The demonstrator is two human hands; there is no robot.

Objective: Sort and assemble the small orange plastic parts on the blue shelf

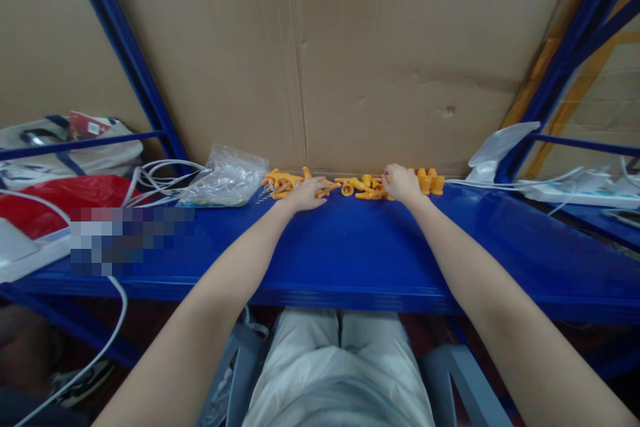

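Note:
Several orange plastic parts [370, 194] lie in a row along the back of the blue table [345, 247], against the cardboard. My left hand [306, 195] rests over the left part of the row with its fingers spread; small metallic bits [270, 191] lie just left of it. At the right part of the row, my right hand [401, 183] has its fingers curled down among the pieces, and what they hold, if anything, is hidden. Beside it on the right stand upright orange cylindrical pieces [431, 181]. An orange ring-shaped piece [347, 189] sits between my hands.
A clear plastic bag [227, 177] and white cables [163, 173] lie at the left, near a red bag [85, 197]. Cardboard [375, 73] walls off the back. White power strips [585, 193] lie at the right, by a blue post [555, 67].

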